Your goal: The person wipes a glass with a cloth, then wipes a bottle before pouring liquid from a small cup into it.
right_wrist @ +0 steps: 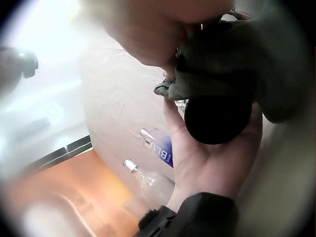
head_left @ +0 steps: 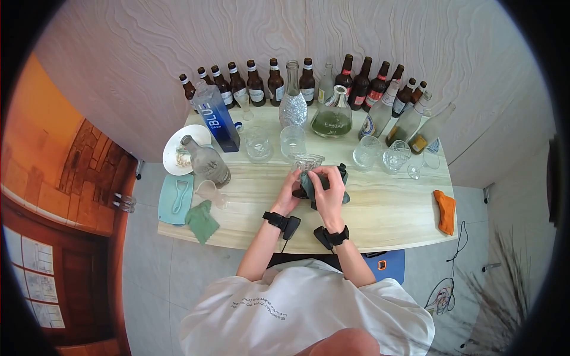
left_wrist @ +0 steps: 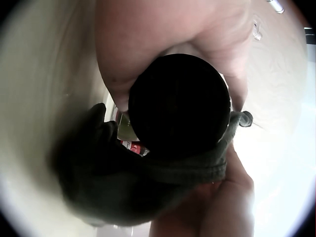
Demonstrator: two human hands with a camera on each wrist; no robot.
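Near the table's front, my left hand (head_left: 287, 197) grips a clear glass vessel (head_left: 307, 159) with a flared, wavy rim. Its round, dark base (left_wrist: 178, 106) faces the left wrist camera, and the left fingers curl around the side. My right hand (head_left: 331, 199) pinches a dark green cloth (right_wrist: 217, 74) against the glass, with the thumb and fingers up near the rim. Folds of the cloth hang over the far side of the vessel and past the right hand. Much of the glass body is hidden by hands and cloth.
Brown beer bottles (head_left: 255, 89) line the back. Tumblers (head_left: 259, 145), a green-filled decanter (head_left: 332, 121) and a blue bottle (head_left: 218, 121) stand before me. Left are a frosted bottle (head_left: 205, 163), white plate (head_left: 173, 142), peeler (head_left: 180, 196) and green cloth (head_left: 203, 222); right, an orange cloth (head_left: 444, 212).
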